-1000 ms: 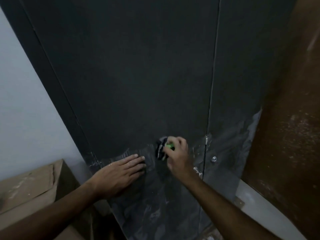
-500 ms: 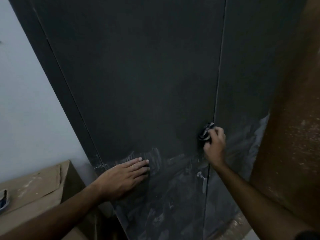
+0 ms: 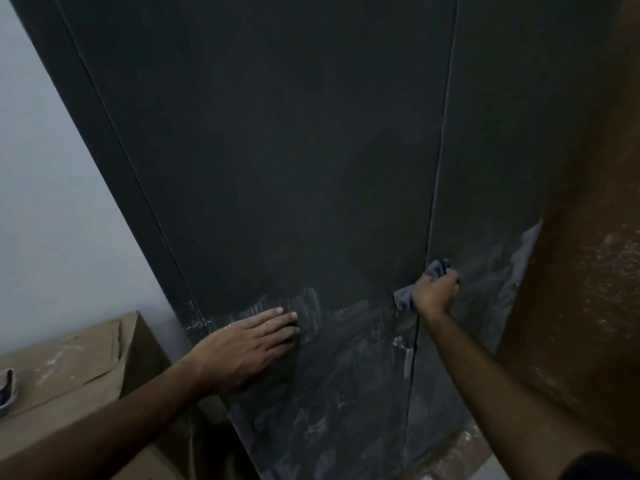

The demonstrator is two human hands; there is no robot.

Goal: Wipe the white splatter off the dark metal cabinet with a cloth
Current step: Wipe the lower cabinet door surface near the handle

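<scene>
A tall dark metal cabinet (image 3: 277, 150) fills the middle of the view, with a vertical door seam right of centre. White splatter (image 3: 329, 393) smears its lower part, from about hand height down, and runs up the right edge. My left hand (image 3: 246, 344) lies flat on the left door, fingers straight. My right hand (image 3: 434, 292) grips a bunched grey cloth (image 3: 405, 296) and presses it on the cabinet at the seam. Part of the cloth sticks out above and left of my fist.
A pale wall (image 3: 52, 202) stands left of the cabinet. A brown cardboard box (image 3: 69, 368) sits at the lower left, with a small object at its left edge. A brown speckled surface (image 3: 588, 237) rises close on the right. Speckled floor shows at the cabinet's base.
My right hand with the cloth has moved from the left door rightward to the seam and a little up. My left hand has stayed flat in the same spot.
</scene>
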